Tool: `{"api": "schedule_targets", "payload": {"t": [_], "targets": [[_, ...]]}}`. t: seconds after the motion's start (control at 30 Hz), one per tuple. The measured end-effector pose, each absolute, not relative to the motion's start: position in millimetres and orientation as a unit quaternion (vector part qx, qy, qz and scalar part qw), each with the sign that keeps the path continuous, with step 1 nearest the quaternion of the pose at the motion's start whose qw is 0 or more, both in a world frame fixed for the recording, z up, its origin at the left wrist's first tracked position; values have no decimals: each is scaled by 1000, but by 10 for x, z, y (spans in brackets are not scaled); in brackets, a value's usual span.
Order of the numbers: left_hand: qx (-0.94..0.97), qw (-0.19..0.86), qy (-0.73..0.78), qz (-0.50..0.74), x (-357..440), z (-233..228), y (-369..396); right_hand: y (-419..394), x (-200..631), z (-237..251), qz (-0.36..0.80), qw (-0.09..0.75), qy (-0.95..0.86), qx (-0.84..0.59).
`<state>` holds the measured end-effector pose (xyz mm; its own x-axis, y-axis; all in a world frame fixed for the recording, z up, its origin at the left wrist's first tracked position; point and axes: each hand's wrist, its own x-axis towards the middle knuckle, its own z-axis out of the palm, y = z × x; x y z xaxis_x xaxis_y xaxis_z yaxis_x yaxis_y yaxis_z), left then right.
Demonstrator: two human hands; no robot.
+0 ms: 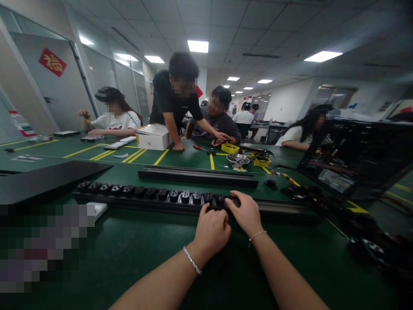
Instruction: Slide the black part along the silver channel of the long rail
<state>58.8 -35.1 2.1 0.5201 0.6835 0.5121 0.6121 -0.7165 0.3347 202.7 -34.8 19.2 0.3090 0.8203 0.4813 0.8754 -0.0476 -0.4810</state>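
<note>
A long black metal channel [180,209] lies across the green table before me, like the body of a power strip. A row of black socket modules [174,196] sits in it, from its left end to just past the middle. My left hand [212,230] is closed at the channel's near wall, one digit raised against its edge below the modules. My right hand [245,211] is curled over the channel by the last module [220,199], thumb beside it. Whatever lies under the right fingers is hidden. Beyond the row, the channel's right part shows a bare groove.
A second black channel [196,175] lies behind. At right are a tangle of dark parts [342,215] and an open black case [358,159]. Further back stand a metal bowl [238,160], yellow trays [230,148] and a white box [154,137]. Several people work around the table.
</note>
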Motion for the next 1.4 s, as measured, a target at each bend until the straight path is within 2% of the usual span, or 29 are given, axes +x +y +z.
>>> {"api": "schedule_targets", "payload": {"t": [0.2,0.97,1.4], "targets": [[880,49,370,295,612,-35,-323,-315,1847,179,-62,322,-601,-729],[899,11,358,253,603,-95,-311,-290,1774,145,-86,333,-570,-746],[877,-20,373,302,594,-49,-374,-313,1839,121,-117,346,-554,-748]]}}
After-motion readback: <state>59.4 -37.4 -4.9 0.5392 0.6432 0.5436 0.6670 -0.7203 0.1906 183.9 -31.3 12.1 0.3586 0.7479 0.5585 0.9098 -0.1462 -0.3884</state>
